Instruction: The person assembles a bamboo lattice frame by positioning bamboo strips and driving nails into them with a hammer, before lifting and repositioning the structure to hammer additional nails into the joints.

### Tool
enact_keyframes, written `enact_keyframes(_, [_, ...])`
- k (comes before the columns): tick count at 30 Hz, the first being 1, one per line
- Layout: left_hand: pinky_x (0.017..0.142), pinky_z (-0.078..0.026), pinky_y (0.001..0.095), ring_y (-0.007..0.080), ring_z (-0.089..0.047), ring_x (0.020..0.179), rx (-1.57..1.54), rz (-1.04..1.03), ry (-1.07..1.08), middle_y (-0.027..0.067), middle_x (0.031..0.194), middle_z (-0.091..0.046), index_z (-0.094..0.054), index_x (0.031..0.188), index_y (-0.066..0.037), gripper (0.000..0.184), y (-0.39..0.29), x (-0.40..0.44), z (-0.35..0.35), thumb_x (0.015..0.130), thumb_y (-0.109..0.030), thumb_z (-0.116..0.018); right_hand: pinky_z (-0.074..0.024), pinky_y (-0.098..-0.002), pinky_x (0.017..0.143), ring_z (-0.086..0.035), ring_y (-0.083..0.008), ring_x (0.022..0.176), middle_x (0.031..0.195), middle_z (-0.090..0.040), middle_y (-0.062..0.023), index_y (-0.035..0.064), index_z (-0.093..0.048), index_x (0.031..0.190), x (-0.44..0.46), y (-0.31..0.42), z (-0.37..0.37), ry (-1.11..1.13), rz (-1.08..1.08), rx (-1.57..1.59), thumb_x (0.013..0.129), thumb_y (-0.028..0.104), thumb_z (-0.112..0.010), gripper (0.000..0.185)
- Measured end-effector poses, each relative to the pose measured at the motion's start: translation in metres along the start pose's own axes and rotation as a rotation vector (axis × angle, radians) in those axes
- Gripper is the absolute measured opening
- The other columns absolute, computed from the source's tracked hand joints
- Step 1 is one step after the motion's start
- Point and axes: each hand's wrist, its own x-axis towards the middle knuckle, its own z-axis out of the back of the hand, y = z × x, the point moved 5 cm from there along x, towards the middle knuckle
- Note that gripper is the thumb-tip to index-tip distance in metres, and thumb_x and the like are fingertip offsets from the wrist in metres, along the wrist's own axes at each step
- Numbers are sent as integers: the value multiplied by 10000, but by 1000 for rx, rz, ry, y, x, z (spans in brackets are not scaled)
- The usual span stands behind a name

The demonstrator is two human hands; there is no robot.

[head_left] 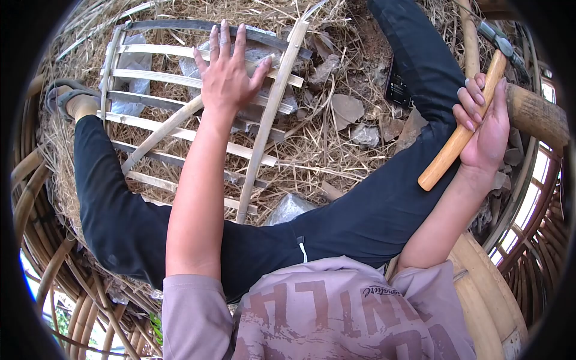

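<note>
My left hand (231, 78) lies flat, fingers spread, on the upper right of a frame of split bamboo slats (156, 77). Light and dark slats run across it, joined to an upright strip (273, 120) on the right and a thinner one on the left. A diagonal bamboo stick (165, 132) crosses the frame and passes under my left hand. Raised at the right, my right hand (483, 126) is wrapped around the wooden handle of a hammer (461, 123). The hammer's metal head points up and away from me.
Dry straw (336, 156) and stones (363, 135) cover the ground. A dark phone (396, 84) lies beside my right leg. A thick bamboo pole (537, 114) is behind my right wrist. Clear plastic (291, 209) lies near my lap. Woven bamboo walls curve around both sides.
</note>
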Motion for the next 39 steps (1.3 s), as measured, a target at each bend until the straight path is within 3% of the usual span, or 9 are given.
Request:
enact_keyframes(4, [1224, -113, 679, 320, -202, 1574, -2, 3, 0, 151, 1685, -262, -308, 1621, -182, 870, 0, 1, 2, 966, -749, -378, -291, -161, 471, -313, -16, 577, 777, -374, 43, 74, -455, 1020, 1, 0, 0, -2, -6, -1, 1124, 392, -422, 336])
enact_keyframes(7, [1203, -168, 687, 333, -244, 1559, -1, -1, -20, 164, 1672, -289, -337, 1611, -189, 824, -2, 0, 5, 959, -668, -496, -292, -161, 470, -313, -16, 577, 777, -376, 43, 72, -455, 1023, 1, -1, 0, 12, -13, 6, 1125, 389, -419, 335])
enact_keyframes(10, [1222, -119, 680, 321, -203, 1573, 12, 8, 10, 149, 1685, -264, -299, 1624, -176, 887, 0, 0, 1, 957, -754, -395, -291, -159, 470, -313, -15, 576, 778, -377, 43, 74, -455, 1021, 2, -2, 1, 10, -20, 13, 1126, 386, -416, 331])
enact_keyframes(16, [1199, -57, 730, 330, -112, 1591, -84, -33, 13, 151, 1705, -199, -264, 1630, -125, 943, 3, -1, 4, 950, -765, -398, -285, -160, 469, -309, -13, 576, 777, -370, 44, 83, -456, 1016, 2, -5, -2, -8, -34, 0, 1123, 402, -422, 338])
enact_keyframes(20, [1183, -14, 755, 313, -80, 1596, -15, -27, 78, 105, 1725, -136, -213, 1649, -192, 973, 6, -5, 10, 919, -795, -438, -284, -162, 471, -307, -11, 577, 778, -366, 48, 90, -460, 1008, 2, -5, -4, -35, -36, -22, 1118, 417, -430, 347])
enact_keyframes(31, [1167, -19, 781, 292, -27, 1600, -28, -14, 60, 85, 1734, -84, -139, 1662, -262, 952, 10, -9, 7, 924, -810, -385, -306, -168, 458, -346, -11, 562, 782, -409, 44, 87, -477, 1044, 2, -28, -20, -19, -123, -29, 1107, 417, -465, 335])
enact_keyframes(37, [1166, -84, 780, 300, -59, 1599, 31, 12, 113, 115, 1730, -91, -145, 1662, -235, 967, 7, -8, 8, 921, -801, -399, -300, -154, 435, -348, -2, 561, 766, -400, 53, 78, -496, 1058, -8, -48, -48, -7, -184, -141, 1111, 406, -460, 334])
enact_keyframes(39, [1171, -67, 775, 321, -71, 1596, 68, 11, 134, 131, 1726, -102, -167, 1659, -206, 1000, 7, -8, 7, 908, -837, -359, -303, -147, 431, -347, 5, 552, 753, -401, 58, 50, -502, 1167, -16, -58, -64, -27, -184, -245, 1116, 352, -465, 309])
